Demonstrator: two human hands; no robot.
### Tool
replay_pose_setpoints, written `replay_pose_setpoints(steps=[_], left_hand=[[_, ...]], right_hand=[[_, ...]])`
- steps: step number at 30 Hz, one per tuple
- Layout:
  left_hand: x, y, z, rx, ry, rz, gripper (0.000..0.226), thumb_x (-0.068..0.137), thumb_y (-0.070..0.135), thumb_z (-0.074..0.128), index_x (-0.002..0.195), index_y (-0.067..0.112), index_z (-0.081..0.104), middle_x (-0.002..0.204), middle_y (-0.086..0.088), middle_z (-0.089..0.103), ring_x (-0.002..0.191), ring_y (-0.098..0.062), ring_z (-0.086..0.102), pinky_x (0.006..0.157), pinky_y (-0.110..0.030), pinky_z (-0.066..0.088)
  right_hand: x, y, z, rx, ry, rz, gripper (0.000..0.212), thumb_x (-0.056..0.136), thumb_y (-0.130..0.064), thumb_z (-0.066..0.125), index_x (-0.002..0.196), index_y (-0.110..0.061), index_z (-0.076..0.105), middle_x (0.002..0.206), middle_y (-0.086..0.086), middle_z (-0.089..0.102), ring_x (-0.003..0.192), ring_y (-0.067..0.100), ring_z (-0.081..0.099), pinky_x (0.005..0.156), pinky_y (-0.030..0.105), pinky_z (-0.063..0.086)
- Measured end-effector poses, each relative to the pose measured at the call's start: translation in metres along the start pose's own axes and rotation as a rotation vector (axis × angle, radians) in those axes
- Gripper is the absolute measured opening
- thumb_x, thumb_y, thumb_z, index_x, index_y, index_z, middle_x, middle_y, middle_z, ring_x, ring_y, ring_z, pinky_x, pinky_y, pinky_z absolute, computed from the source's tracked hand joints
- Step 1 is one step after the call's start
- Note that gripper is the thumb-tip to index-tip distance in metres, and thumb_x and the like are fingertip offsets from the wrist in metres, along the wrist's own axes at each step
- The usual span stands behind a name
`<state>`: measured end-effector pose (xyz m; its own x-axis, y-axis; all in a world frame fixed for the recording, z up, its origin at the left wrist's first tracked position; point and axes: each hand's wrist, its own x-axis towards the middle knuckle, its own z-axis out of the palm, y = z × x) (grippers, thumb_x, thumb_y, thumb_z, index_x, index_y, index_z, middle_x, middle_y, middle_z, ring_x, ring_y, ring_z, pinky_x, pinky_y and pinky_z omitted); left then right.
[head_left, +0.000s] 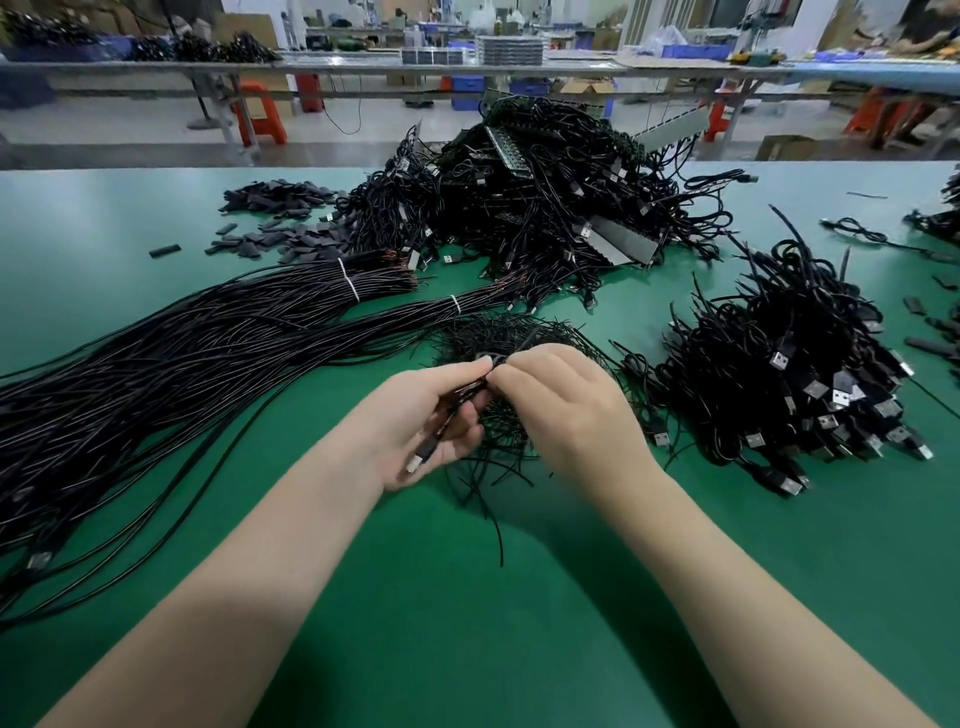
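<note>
Our left hand (431, 415) gripped a coiled USB cable (460, 395) just above the tie pile (483, 332) so our right hand (566, 410) could pinch what seemed a tie (489, 361) around it, binding the coil.

A: What lies beyond the green work table (130, 208)?
B: A long grey bench (337, 67) spans the hall, with orange stools (262, 117) and blue crates (467, 91) beneath it on a pale floor (130, 124).
A: And the light?
B: Bright and even.
</note>
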<state>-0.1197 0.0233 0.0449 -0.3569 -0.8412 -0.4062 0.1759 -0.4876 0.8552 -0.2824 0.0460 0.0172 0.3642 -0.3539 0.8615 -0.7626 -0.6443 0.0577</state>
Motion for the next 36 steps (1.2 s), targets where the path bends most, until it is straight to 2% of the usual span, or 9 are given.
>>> replay_pose_setpoints(steps=[6,9,12,17,21,25,30,32,36], left_hand=[[0.003,-0.006,0.002,0.279,0.108,0.599,0.015,0.093,0.024,0.064,0.085,0.023,0.076,0.076,0.001,0.074,0.069,-0.005,0.067,0.065,-0.021,0.055],[0.005,-0.004,-0.002,0.472,0.185,0.786,0.012,0.092,0.024,0.065,0.089,0.028,0.075,0.081,0.008,0.075,0.074,-0.002,0.066,0.07,-0.018,0.052],[0.002,0.0,-0.005,0.566,0.184,0.826,0.012,0.091,0.021,0.068,0.095,0.03,0.075,0.093,0.012,0.075,0.087,-0.005,0.069,0.081,-0.022,0.054],[-0.001,0.001,-0.003,0.605,0.107,0.814,0.013,0.089,0.021,0.07,0.095,0.031,0.075,0.094,0.011,0.076,0.084,-0.005,0.069,0.075,-0.017,0.052],[-0.002,0.002,-0.005,0.722,0.139,0.871,0.008,0.086,0.027,0.073,0.092,0.027,0.078,0.087,-0.001,0.074,0.078,-0.02,0.065,0.069,-0.03,0.05],[-0.002,0.002,0.001,0.488,0.132,0.638,0.018,0.086,0.035,0.071,0.084,0.02,0.079,0.072,-0.025,0.06,0.06,-0.017,0.05,0.058,-0.028,0.044],[-0.001,0.002,0.002,-0.05,-0.046,-0.048,0.018,0.064,0.031,0.079,0.064,0.014,0.074,0.062,0.003,0.062,0.046,-0.006,0.052,0.044,-0.021,0.045],[0.005,-0.002,-0.003,0.076,-0.014,0.031,0.018,0.075,0.033,0.077,0.067,0.016,0.075,0.064,0.003,0.064,0.05,-0.007,0.054,0.053,-0.023,0.046],[0.012,-0.009,-0.007,0.274,0.113,0.435,0.018,0.092,0.029,0.065,0.08,0.025,0.079,0.075,0.005,0.072,0.064,-0.005,0.062,0.059,-0.02,0.051]], right_hand=[[0.01,-0.009,0.0,0.786,-0.16,1.018,0.013,0.091,-0.03,0.065,0.099,-0.025,0.075,0.08,-0.01,0.071,0.075,0.004,0.064,0.072,0.025,0.053],[0.015,-0.01,-0.003,1.13,-0.153,1.212,0.02,0.087,-0.038,0.068,0.083,-0.022,0.079,0.079,-0.005,0.071,0.073,0.007,0.061,0.066,0.02,0.051],[0.019,-0.007,-0.008,1.149,-0.105,1.235,0.018,0.085,-0.031,0.072,0.084,-0.015,0.078,0.08,0.002,0.072,0.071,0.009,0.062,0.063,0.017,0.05],[0.021,-0.004,-0.015,1.228,-0.158,1.293,0.007,0.084,-0.016,0.072,0.08,-0.012,0.076,0.073,0.001,0.07,0.068,0.009,0.064,0.064,0.019,0.052],[0.022,-0.004,-0.018,1.231,-0.169,1.257,0.006,0.086,-0.01,0.069,0.08,-0.009,0.069,0.071,0.003,0.066,0.066,0.011,0.06,0.063,0.019,0.051],[0.018,-0.004,-0.012,0.591,-0.118,0.66,0.004,0.088,-0.004,0.067,0.085,-0.004,0.067,0.073,0.0,0.063,0.069,0.009,0.055,0.067,0.021,0.045],[0.008,0.002,-0.005,0.006,-0.033,0.002,0.012,0.085,0.011,0.059,0.084,0.005,0.07,0.08,0.014,0.067,0.073,0.032,0.062,0.07,0.038,0.052],[0.006,0.004,-0.005,0.109,-0.076,0.162,0.008,0.087,-0.002,0.066,0.088,-0.001,0.073,0.083,0.008,0.071,0.077,0.028,0.066,0.073,0.038,0.054],[0.01,0.001,-0.008,0.787,-0.265,1.04,0.016,0.083,-0.037,0.073,0.091,-0.023,0.076,0.084,-0.003,0.075,0.076,0.009,0.068,0.074,0.029,0.057]])
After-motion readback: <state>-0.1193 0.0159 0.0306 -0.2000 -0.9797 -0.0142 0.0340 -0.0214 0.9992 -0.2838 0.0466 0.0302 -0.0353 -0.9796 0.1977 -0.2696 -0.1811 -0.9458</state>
